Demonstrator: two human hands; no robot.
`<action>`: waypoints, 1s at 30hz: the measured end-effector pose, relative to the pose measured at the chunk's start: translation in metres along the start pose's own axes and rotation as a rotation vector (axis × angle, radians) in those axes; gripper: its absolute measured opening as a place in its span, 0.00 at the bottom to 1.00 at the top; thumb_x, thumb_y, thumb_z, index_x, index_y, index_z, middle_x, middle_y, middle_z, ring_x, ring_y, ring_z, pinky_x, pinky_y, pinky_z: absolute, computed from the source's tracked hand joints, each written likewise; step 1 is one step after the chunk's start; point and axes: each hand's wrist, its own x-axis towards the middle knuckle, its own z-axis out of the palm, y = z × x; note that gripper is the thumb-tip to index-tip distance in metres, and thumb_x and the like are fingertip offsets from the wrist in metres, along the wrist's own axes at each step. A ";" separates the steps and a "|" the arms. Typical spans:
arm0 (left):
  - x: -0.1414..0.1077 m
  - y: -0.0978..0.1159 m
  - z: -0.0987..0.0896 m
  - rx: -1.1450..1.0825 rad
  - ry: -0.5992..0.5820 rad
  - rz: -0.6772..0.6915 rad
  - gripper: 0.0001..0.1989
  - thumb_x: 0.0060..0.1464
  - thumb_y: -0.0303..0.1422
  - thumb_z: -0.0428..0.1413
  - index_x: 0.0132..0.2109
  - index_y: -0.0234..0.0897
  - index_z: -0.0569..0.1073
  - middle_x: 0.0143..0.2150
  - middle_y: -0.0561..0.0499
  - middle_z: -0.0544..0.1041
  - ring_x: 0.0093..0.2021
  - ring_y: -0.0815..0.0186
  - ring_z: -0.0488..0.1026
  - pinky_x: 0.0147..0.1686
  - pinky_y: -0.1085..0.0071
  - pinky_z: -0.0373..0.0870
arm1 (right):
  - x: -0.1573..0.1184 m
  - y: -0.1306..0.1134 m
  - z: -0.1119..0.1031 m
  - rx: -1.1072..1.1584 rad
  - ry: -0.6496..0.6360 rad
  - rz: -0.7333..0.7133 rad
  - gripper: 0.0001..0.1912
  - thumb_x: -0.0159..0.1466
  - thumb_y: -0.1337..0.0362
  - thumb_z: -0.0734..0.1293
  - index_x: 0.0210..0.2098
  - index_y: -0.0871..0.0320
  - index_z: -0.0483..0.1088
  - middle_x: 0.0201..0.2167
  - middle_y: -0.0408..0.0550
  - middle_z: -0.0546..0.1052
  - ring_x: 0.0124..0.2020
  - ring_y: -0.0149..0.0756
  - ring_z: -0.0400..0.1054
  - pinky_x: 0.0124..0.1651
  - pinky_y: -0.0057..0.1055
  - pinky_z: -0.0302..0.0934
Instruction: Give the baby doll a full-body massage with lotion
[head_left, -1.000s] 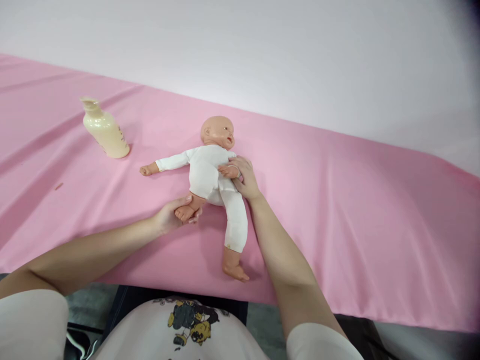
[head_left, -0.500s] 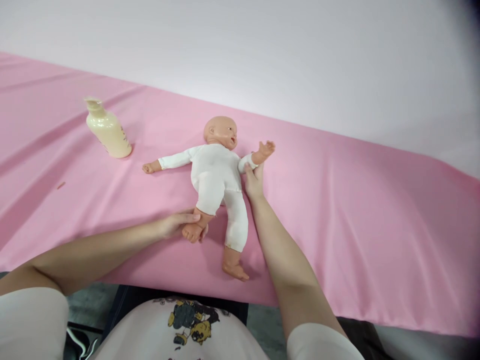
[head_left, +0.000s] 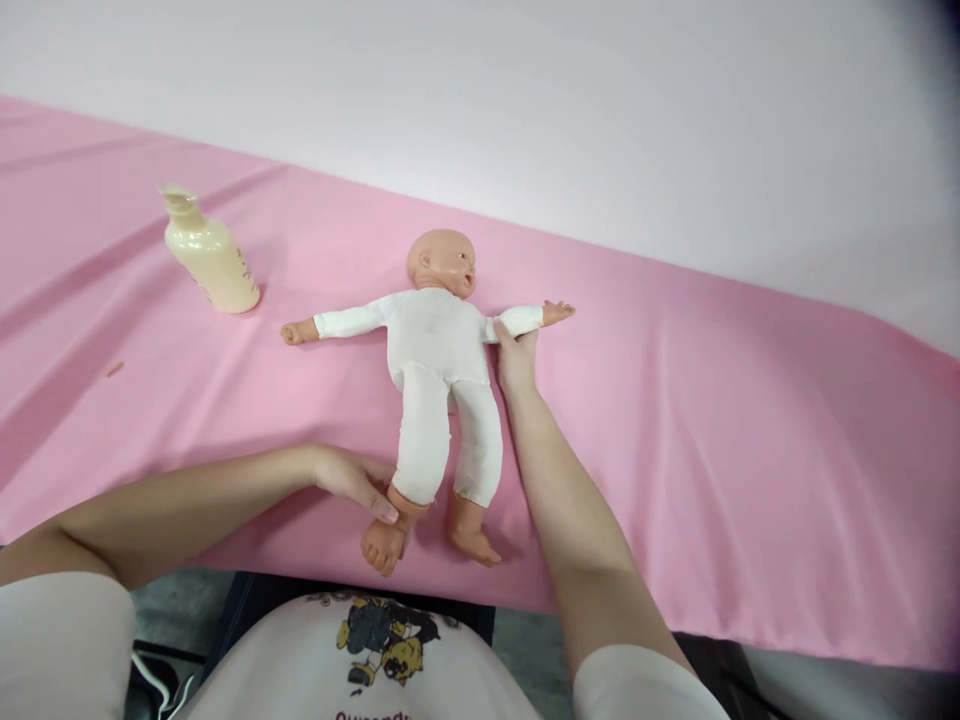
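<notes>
A baby doll (head_left: 437,335) with a white cloth body lies face up on the pink cloth, its head turned to the right. My left hand (head_left: 358,483) is closed round the doll's ankle on the left side, thumb on top and the other fingers mostly hidden beneath. At the doll's arm on the right side, my right hand (head_left: 517,360) grips near the elbow, its thumb on the sleeve and some fingers out of sight under the arm. The doll's other arm stretches out to the left, and its other leg lies beside the held one.
A cream pump bottle (head_left: 214,265) stands at the left on the pink cloth (head_left: 720,430). A small brownish strip (head_left: 115,369) lies below it. Behind the cloth rises a white wall (head_left: 600,120). The table's front edge is close to my body.
My left hand has drawn the doll's leg toward me, so the leg is now straighter. On the right, the doll's raised forearm has swung outward and now stretches to the right.
</notes>
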 end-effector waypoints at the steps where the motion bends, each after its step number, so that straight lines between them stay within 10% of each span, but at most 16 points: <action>1: -0.001 -0.001 -0.001 -0.009 0.027 0.004 0.24 0.51 0.53 0.63 0.42 0.36 0.78 0.39 0.45 0.80 0.45 0.54 0.78 0.48 0.61 0.73 | 0.000 -0.004 0.001 -0.023 0.061 0.011 0.53 0.59 0.43 0.70 0.71 0.51 0.39 0.75 0.57 0.38 0.76 0.43 0.43 0.70 0.49 0.57; 10: -0.002 0.002 0.001 -0.269 0.074 0.115 0.33 0.52 0.60 0.58 0.49 0.35 0.74 0.36 0.44 0.79 0.40 0.55 0.78 0.41 0.62 0.72 | -0.013 -0.029 0.007 0.011 0.015 0.109 0.27 0.62 0.48 0.68 0.55 0.55 0.63 0.53 0.56 0.73 0.55 0.44 0.71 0.64 0.52 0.63; 30: 0.005 -0.006 -0.006 -0.429 0.414 0.374 0.27 0.56 0.53 0.60 0.51 0.33 0.73 0.36 0.46 0.78 0.34 0.63 0.75 0.41 0.64 0.67 | -0.015 -0.052 0.007 -0.424 -0.324 -0.368 0.21 0.66 0.63 0.60 0.56 0.42 0.71 0.58 0.45 0.74 0.64 0.50 0.61 0.68 0.58 0.51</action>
